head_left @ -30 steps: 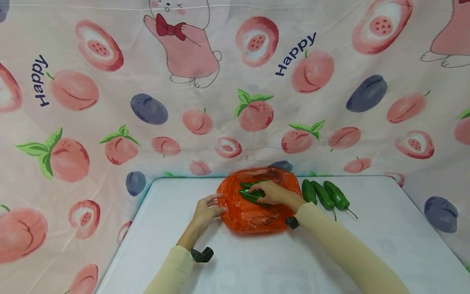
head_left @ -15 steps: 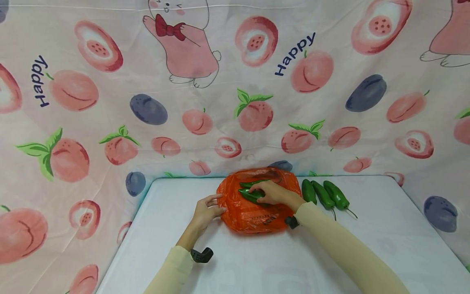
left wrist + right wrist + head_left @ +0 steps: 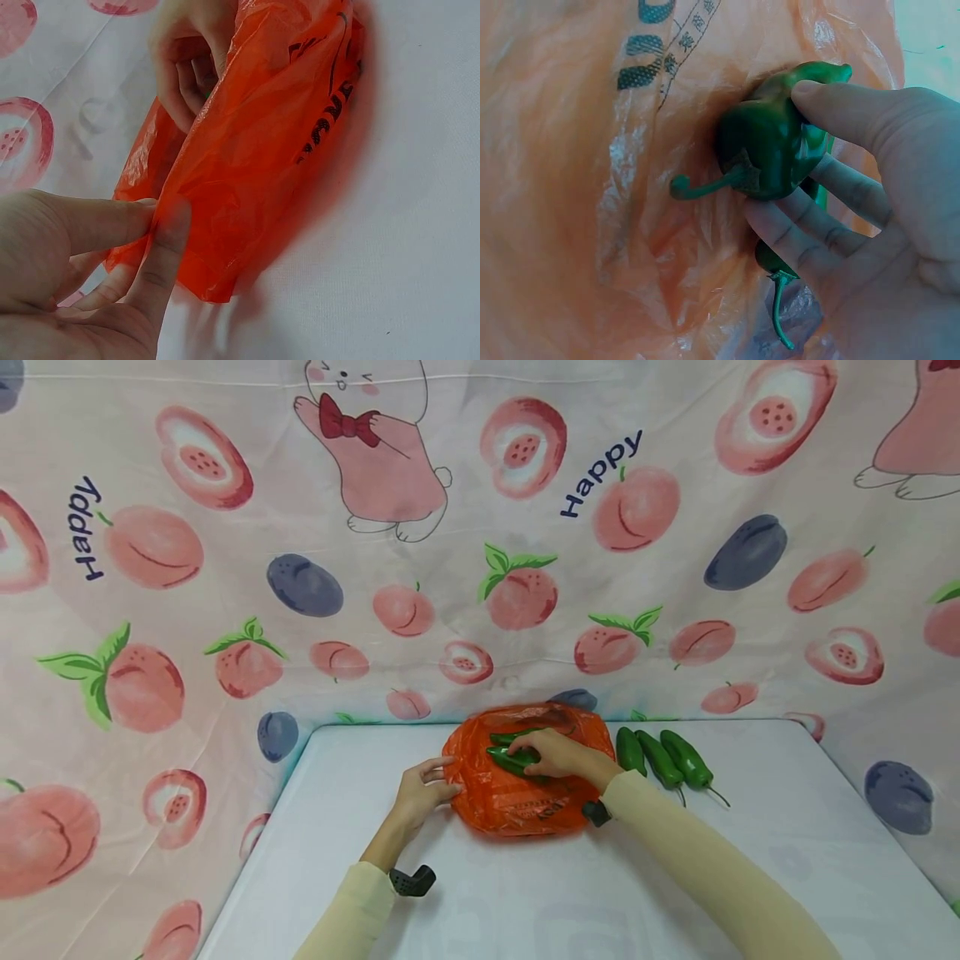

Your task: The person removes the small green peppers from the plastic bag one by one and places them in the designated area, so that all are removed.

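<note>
An orange-red plastic bag (image 3: 491, 806) with dark print lies on the white table, its mouth spread. My left hand (image 3: 420, 791) pinches the bag's left rim; in the left wrist view thumb and fingers have the thin film between them. Over the bag's opening, my right hand (image 3: 553, 753) holds a glossy green pepper (image 3: 769, 142), thumb on one side and fingers on the other. The curled stem of that pepper points away from the palm. Partly hidden under the fingers in the right wrist view is a second green pepper (image 3: 774, 259), also in the bag.
Right of the bag, three green peppers lie side by side on the table: a near one (image 3: 630, 750), a middle one (image 3: 662, 758) and an outer one (image 3: 687, 760). A fruit-printed curtain (image 3: 450, 568) hangs behind the white table (image 3: 525, 902).
Hands, bag and peppers hold almost the same places. Only the head view has shifted very slightly.
</note>
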Tool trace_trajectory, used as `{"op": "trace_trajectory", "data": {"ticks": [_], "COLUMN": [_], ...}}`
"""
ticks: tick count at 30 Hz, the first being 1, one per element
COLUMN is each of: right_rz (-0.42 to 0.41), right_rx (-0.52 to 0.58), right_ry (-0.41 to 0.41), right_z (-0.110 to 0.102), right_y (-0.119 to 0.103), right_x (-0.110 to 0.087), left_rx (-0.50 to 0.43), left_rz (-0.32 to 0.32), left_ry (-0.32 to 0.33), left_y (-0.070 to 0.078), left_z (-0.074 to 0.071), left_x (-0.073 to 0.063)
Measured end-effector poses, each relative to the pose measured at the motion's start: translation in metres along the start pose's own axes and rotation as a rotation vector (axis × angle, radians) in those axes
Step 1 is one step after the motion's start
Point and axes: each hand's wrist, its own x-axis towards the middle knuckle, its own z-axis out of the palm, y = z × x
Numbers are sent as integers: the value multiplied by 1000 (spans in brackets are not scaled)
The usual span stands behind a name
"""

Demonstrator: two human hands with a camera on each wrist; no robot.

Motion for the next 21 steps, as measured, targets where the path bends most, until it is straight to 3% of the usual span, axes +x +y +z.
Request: {"op": "trace_trajectory", "data": {"ticks": [21], "right_rz": [-5], "right_rx": [-16], "right_ry": [-10], "right_z": [-21], "right_y": [-11], "right_x": [-12], "left_rx": [-4], "left_rz": [0], "left_ry": [-10], "left_y": [4], "left_z": [0], "left_x": [-1]}}
